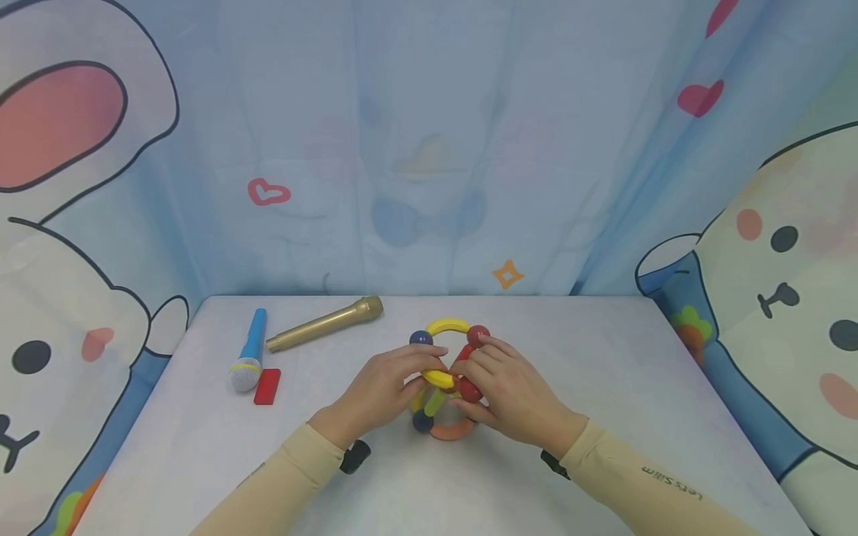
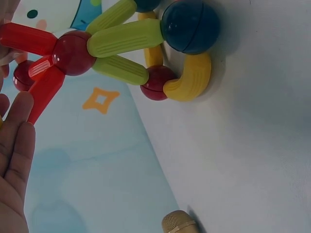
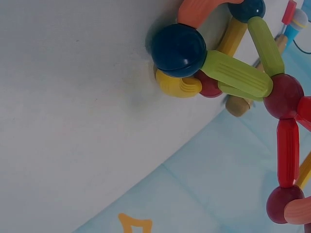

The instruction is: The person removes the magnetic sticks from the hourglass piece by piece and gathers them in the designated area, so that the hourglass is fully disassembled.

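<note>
At centre frame we see the left hand (image 1: 380,387) and right hand (image 1: 504,388) with fingers curled round the rod-and-ball toy (image 1: 445,376), standing upright between them on the counter (image 1: 603,372).

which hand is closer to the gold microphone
Left. The left hand holds the rod-and-ball toy on its left side, the side toward the gold microphone lying up-left of it. The right hand holds the toy's far side, farther from the microphone.
</note>
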The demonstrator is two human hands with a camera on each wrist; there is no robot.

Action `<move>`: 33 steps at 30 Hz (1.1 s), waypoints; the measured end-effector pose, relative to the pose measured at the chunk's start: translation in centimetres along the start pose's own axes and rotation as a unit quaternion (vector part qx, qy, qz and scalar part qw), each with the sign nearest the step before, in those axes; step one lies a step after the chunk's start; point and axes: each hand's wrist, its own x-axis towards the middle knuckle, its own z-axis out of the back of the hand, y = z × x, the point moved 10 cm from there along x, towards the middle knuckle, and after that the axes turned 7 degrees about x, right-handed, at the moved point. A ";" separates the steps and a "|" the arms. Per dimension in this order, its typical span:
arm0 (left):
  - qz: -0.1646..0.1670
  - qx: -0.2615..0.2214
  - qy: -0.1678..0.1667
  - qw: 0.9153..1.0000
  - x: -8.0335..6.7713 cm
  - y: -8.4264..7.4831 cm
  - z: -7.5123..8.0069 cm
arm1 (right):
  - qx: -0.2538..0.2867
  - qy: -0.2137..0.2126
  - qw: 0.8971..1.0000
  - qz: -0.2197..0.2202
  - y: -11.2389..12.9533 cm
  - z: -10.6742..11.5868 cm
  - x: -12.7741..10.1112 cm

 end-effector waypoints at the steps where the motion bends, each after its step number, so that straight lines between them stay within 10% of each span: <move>1: 0.003 0.002 0.002 1.000 0.0 0.0 0.0 | 0.000 0.000 1.000 0.000 0.0 0.0 0.0; 33: -0.015 -0.012 -0.005 1.000 -0.4 -0.4 0.2 | 0.002 -0.002 1.000 0.003 0.1 0.0 0.1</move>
